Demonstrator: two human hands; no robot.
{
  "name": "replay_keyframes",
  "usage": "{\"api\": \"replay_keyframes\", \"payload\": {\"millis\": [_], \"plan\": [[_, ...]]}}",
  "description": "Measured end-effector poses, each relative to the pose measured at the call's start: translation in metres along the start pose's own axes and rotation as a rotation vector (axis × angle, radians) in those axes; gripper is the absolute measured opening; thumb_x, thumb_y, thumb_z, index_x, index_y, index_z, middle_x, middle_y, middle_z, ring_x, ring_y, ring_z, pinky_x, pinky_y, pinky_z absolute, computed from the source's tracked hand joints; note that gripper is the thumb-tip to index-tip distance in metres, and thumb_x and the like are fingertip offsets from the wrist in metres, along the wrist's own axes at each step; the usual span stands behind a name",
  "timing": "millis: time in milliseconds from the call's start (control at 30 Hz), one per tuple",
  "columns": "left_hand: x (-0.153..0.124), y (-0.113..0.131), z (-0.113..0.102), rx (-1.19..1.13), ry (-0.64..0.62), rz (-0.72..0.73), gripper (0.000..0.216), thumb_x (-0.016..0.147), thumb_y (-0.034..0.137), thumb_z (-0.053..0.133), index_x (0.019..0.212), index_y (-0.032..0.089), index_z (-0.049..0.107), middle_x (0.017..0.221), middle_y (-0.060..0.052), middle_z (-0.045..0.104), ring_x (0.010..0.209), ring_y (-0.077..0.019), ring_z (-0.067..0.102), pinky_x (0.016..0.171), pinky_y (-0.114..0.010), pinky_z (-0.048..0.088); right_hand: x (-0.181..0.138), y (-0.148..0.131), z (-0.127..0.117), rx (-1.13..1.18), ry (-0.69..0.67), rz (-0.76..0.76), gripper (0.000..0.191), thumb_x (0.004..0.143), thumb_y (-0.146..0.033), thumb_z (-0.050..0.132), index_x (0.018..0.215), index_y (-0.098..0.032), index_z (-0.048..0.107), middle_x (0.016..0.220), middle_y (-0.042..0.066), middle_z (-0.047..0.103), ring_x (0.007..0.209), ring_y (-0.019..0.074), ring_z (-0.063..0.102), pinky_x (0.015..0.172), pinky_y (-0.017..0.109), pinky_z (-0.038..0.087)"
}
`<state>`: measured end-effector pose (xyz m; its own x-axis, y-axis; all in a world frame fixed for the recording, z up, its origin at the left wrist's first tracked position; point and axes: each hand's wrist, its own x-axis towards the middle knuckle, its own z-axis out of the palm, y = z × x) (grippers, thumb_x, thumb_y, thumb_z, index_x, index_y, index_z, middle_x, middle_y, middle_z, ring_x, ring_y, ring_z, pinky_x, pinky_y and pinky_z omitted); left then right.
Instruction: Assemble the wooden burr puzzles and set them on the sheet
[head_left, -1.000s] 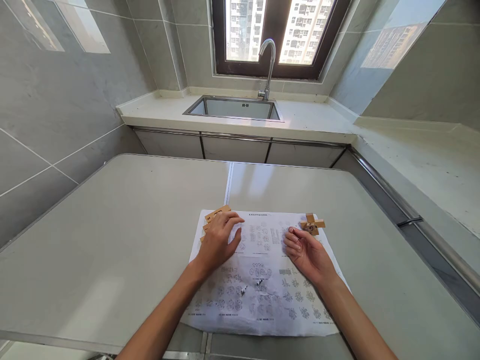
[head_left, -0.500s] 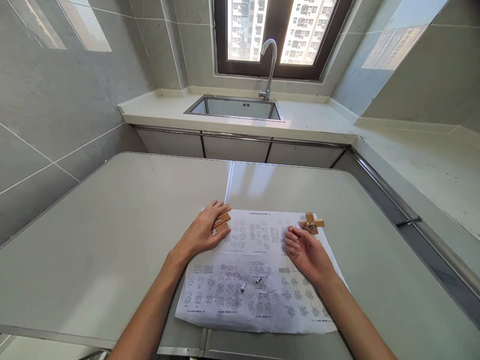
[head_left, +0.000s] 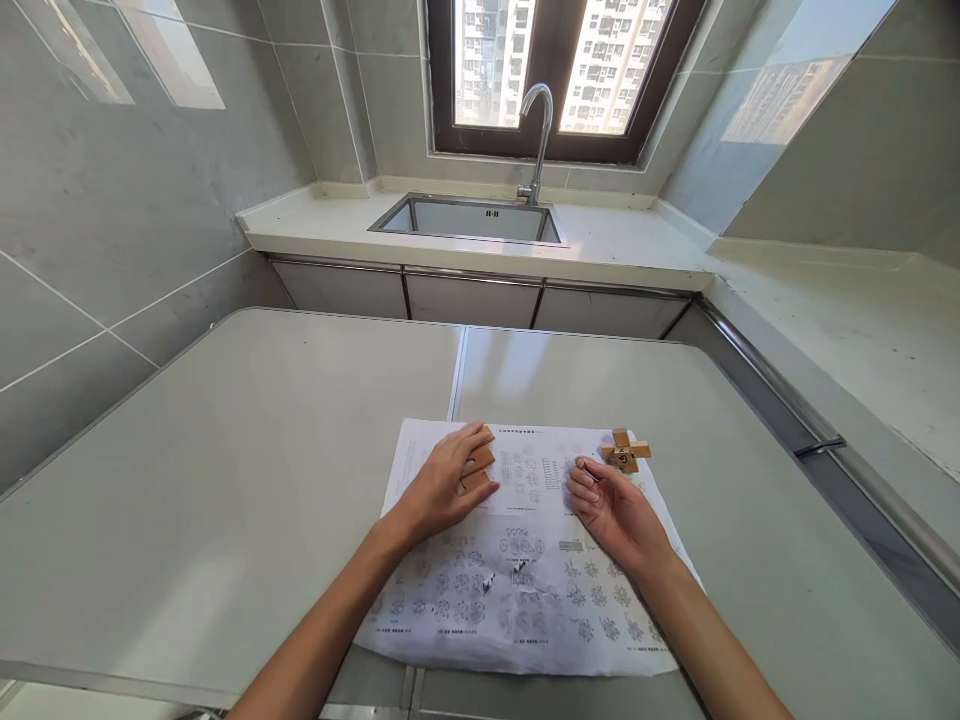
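A printed instruction sheet [head_left: 525, 590] lies on the grey table [head_left: 225, 480]. My left hand [head_left: 442, 485] rests on the sheet's upper left part, its fingers curled around a few loose wooden puzzle pieces [head_left: 477, 466]. My right hand [head_left: 611, 505] lies on the sheet, palm turned inward, fingers loosely curled and holding nothing. Just beyond its fingertips sits a small assembled wooden cross-shaped puzzle [head_left: 625, 451], apart from the hand.
A counter with a steel sink [head_left: 469, 217] and a tap [head_left: 538, 135] runs along the far wall under a window. Another counter [head_left: 847, 330] runs along the right side, with a metal rail [head_left: 787, 400] at the table's right edge.
My left hand has slid the wooden pieces to the right, from the sheet's top left corner toward its upper middle. My right hand and the cross-shaped puzzle have stayed in place.
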<state>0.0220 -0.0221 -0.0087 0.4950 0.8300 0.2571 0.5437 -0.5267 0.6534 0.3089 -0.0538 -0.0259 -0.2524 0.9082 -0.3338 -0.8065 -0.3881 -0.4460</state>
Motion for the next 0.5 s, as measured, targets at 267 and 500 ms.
{"api": "replay_keyframes", "payload": {"millis": [267,500], "plan": [[0.006,0.01,0.004,-0.073,0.233,-0.151,0.021,0.105,0.031,0.051,0.116,0.023,0.066,0.116,-0.008,0.072,0.107,-0.0247,0.068,0.096,-0.043,0.057,-0.003,0.002,0.006,-0.202,-0.018,-0.06,0.02,0.086,-0.024,0.082,0.084,-0.019,0.063,0.073,-0.004,0.052,0.057,0.008,0.045,0.049,0.016,0.045],[0.004,0.003,0.015,0.132,0.183,-0.104,0.013,0.099,0.034,0.063,0.104,0.022,0.066,0.112,-0.009,0.067,0.109,-0.0282,0.061,0.096,-0.047,0.05,-0.013,0.018,0.015,-0.852,-0.079,-0.219,0.021,0.089,-0.04,0.081,0.095,-0.021,0.074,0.07,-0.001,0.059,0.061,0.012,0.048,0.056,0.022,0.041]]}}
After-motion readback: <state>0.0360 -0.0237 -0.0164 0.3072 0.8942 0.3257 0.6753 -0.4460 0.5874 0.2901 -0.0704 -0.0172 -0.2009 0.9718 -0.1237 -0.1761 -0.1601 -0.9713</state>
